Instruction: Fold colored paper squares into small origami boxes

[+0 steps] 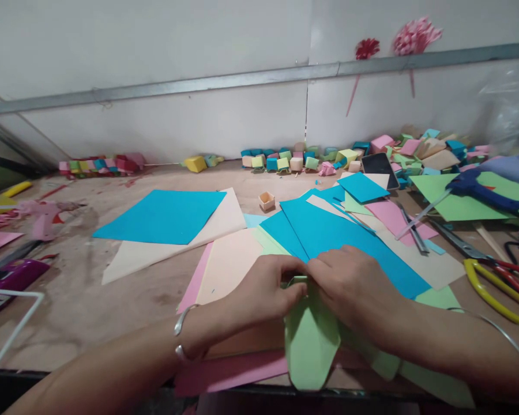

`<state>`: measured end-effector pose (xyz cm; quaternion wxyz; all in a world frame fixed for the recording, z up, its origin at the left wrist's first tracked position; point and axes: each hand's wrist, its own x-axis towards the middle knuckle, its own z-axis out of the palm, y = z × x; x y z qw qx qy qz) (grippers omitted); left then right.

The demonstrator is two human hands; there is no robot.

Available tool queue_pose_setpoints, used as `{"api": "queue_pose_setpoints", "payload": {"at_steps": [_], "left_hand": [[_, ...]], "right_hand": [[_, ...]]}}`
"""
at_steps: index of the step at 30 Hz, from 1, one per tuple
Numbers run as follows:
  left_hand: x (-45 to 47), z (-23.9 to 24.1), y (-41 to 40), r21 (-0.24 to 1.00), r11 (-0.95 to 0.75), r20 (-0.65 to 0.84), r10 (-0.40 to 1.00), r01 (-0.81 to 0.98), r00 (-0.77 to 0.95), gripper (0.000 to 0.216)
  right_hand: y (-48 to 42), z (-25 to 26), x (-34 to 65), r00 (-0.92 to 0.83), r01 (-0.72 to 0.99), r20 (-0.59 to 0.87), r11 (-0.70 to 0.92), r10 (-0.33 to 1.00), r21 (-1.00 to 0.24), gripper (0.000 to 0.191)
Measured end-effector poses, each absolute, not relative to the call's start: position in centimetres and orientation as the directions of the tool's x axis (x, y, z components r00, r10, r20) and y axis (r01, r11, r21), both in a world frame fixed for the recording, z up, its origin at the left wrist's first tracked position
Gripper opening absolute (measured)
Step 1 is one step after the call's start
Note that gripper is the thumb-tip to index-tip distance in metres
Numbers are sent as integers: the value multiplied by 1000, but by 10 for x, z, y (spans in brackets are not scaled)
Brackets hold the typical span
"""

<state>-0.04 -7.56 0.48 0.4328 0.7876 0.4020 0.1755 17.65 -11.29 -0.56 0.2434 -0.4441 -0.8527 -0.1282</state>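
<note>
Both hands meet over a folded piece of light green paper [312,346] near the table's front edge. My left hand [270,285] pinches its far end between thumb and fingers. Pressed against the same end, my right hand [350,282] has its fingers curled, and its fingertips are partly hidden. The green paper shows creases and angled sides, and its near end hangs toward me. Under and beyond the hands lie blue sheets [328,225], a peach sheet [233,259] and a pink sheet [233,372].
A small peach paper box [266,200] stands mid-table. Rows of folded paper pieces [281,161] line the wall. At right are yellow-handled scissors [484,282], a blue glue gun [484,187], a cutter [413,229] and a phone [379,167]. A pink glue gun [45,216] and purple stapler [15,282] lie left.
</note>
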Motion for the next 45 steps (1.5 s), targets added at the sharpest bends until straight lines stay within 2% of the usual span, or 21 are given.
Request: {"api": "queue_pose_setpoints", "payload": {"at_steps": [2,3,4,6,9,12,16,20,25,31,36,41,43,45], "left_hand": [[2,3,-74,964,-10,-155,792,265,590,22],[3,2,-72,978,158,-209,781,137,588,30],[4,-1,-71,947,319,-266,748,22,608,37],[5,-9,-68,804,586,-367,625,-103,689,47],[9,-22,-70,607,783,-448,478,-136,755,57],[12,-30,-78,569,806,-478,484,-161,732,61],[13,-33,-89,620,768,-467,526,-160,711,57],[14,-33,-92,594,792,-481,488,-138,728,58],[15,-31,-92,625,775,-503,486,-87,715,60],[15,-28,-97,608,791,-509,458,-72,729,66],[12,-21,-85,535,845,-514,334,-9,790,81],[4,-11,-64,615,746,-394,573,-257,719,39],[1,-8,-60,635,737,-417,580,-232,699,32],[1,-7,-58,622,759,-456,550,-191,700,27]], "right_hand": [[-110,-4,179,-464,815,537,577,704,-52,23],[-109,-3,181,-447,807,547,583,707,-95,22],[-108,-1,182,-427,794,552,589,716,-149,22],[-104,0,184,-392,756,534,593,749,-278,22],[-99,0,185,-365,724,447,551,817,-415,19],[-97,-1,185,-361,758,315,473,878,-450,6],[-99,-3,184,-450,728,209,492,868,-477,18],[-99,-3,184,-470,685,229,516,852,-514,18],[-97,-4,184,-491,716,205,526,847,-459,13],[-101,-8,182,-526,670,311,611,791,-422,16],[-91,-6,186,-381,715,255,458,889,-527,27],[-74,-9,195,-295,775,199,356,934,-522,26],[-72,-9,197,-277,761,212,349,937,-548,18],[-73,-9,196,-291,713,285,405,913,-572,21]]}}
